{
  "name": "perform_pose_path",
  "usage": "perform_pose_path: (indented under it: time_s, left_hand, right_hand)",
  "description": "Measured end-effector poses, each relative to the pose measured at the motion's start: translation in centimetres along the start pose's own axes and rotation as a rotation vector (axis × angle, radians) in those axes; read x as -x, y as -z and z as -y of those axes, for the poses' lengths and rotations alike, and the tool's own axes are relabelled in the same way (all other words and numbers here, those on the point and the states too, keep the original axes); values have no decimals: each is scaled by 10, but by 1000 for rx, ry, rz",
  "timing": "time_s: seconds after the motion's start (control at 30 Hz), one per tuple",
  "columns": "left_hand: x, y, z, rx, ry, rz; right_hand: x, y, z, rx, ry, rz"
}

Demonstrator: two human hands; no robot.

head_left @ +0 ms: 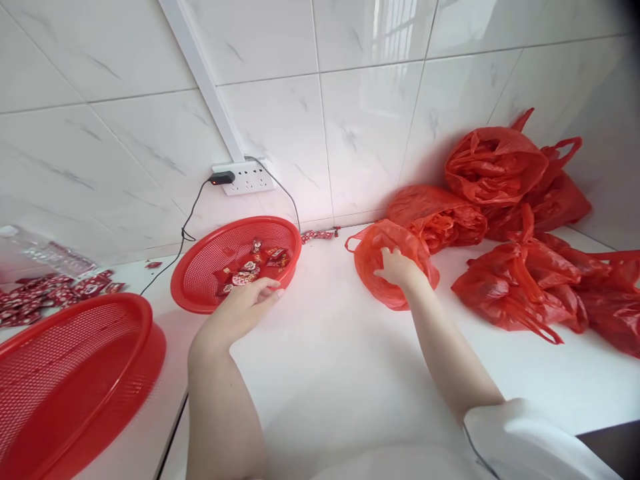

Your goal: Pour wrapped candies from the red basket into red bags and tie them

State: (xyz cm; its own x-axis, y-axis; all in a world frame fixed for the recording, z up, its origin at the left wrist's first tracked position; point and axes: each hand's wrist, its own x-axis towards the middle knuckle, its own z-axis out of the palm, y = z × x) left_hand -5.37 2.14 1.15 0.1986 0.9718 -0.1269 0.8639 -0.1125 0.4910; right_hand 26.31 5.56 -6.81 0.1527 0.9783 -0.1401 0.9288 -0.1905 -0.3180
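Note:
My left hand (247, 303) is over the near rim of a red mesh basket (193, 280), its fingers loosely stretched and apart, with nothing visible in them. Small red wrapped packets (250, 267) lie in the bottom of that basket. Over the mouth of an opened red plastic bag (383, 290), my right hand (395, 267) reaches in with its fingers spread, and it holds nothing that I can see. The bag stands on the white table (320, 353), one handle loop sticking out to the left.
Several filled red plastic bags (520, 287) are piled on the right. A larger red basket (75, 400) stands at the left, with red packets (50, 297) and a clear plastic bottle (55, 253) behind it. A power strip (247, 179) with a black cable is on the tiled wall.

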Motion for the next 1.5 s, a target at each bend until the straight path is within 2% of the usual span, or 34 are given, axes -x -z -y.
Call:
perform_pose_path:
  time_s: [0.1,0.23,0.3,0.4,0.5,0.57,0.63,0.7,0.8,0.87,1.03,1.17,1.27,1.33,1.37,1.4,1.5]
  left_hand:
    - [0,0,1,14,-6,-12]
    - [-3,-4,1,30,-9,8]
    - [-4,-6,-1,40,-18,29]
    - [-8,-13,-9,100,-53,41]
    - [-11,-28,-25,250,-115,-27]
    - [-13,-41,-39,423,-170,-51]
    - [-15,-53,-51,617,-281,6]
    - [-16,-61,-60,750,-338,25]
    - [-19,-62,-58,836,-265,-58]
    - [-22,-57,-50,857,-187,-148]
    - [-30,-41,-24,942,-91,-366]
    - [-31,-31,-12,1097,-55,-434]
    - [-32,-25,-9,1160,-61,-507]
    - [-32,-24,-9,1190,-56,-558]
    - [-33,-24,-9,1209,-53,-568]
    - [-33,-24,-10,1231,-51,-567]
    - [-34,-28,-14,1268,-37,-549]
  right_hand:
    - [-14,-15,-4,58,-131,4]
    - [-12,-2,-14,47,-63,0]
    - [-5,11,-16,-52,31,-68]
    - [11,28,-10,-346,191,-232]
    - [32,38,6,-584,330,-292]
    - [46,41,19,-692,482,-251]
    - [58,42,30,-771,658,-148]
    - [66,43,36,-810,761,-64]
    - [70,44,36,-788,730,-121]
    - [70,47,33,-752,667,-197]
    - [68,54,23,-740,520,-280]
    - [66,55,20,-750,462,-366]
    - [67,54,22,-778,456,-382]
    - [70,55,25,-826,487,-351]
    - [73,55,27,-846,532,-294]
    - [77,56,29,-857,599,-199]
    - [88,57,37,-779,842,200]
